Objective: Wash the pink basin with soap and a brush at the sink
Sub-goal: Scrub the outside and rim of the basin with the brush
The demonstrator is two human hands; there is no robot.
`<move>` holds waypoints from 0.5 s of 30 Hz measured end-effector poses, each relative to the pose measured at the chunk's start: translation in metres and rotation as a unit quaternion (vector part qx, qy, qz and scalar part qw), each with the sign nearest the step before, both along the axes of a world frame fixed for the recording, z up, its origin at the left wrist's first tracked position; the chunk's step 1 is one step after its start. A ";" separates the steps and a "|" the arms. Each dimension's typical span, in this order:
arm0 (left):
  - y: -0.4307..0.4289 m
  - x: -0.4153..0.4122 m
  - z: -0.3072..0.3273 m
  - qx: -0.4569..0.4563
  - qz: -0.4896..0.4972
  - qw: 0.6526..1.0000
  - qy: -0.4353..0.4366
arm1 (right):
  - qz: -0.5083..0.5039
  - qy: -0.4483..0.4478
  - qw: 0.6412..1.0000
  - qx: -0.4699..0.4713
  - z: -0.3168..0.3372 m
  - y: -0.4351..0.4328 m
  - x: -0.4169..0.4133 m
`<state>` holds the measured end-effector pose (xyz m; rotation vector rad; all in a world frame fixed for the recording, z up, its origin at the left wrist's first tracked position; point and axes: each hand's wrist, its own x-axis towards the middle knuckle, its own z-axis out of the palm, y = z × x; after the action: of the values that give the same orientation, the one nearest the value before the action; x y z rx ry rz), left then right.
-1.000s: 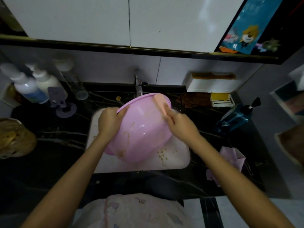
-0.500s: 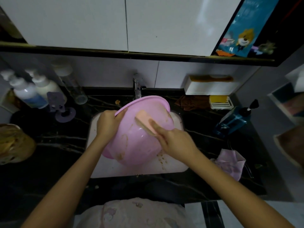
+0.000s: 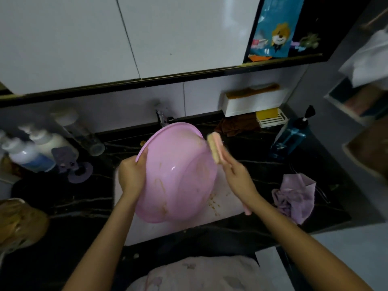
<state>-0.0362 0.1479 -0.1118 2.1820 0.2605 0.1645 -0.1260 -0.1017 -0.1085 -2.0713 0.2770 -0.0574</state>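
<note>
Scrubbing step underway: left hand [image 3: 132,177] is gripping the pink basin [image 3: 178,175] rim at centre frame; right hand [image 3: 239,177], clamped on the brush [image 3: 216,147], is working its outer wall. Brown streaks probably need attention next.

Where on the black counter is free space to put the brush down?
Free: the dark counter left of the sink, between the purple holder and the brown object. A smaller strip lies between the basin and the blue pump bottle. Crowded: the back left with bottles, and the right by the lilac cloth.
</note>
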 end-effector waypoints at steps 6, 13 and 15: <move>0.001 -0.006 -0.021 -0.035 0.010 0.999 -0.026 | -0.204 -0.003 0.950 0.236 -0.036 0.031 -0.011; 0.002 0.000 -0.024 -0.006 0.011 1.000 -0.022 | -0.105 -0.011 0.990 0.089 -0.040 0.097 -0.012; 0.006 0.003 -0.023 -0.015 0.025 1.000 0.000 | -0.143 0.004 0.986 0.085 -0.052 0.109 -0.011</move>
<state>-0.0332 0.1535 -0.1352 2.1475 0.3164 0.1865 -0.1368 0.0072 -0.1608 -1.8503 0.5625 -0.1930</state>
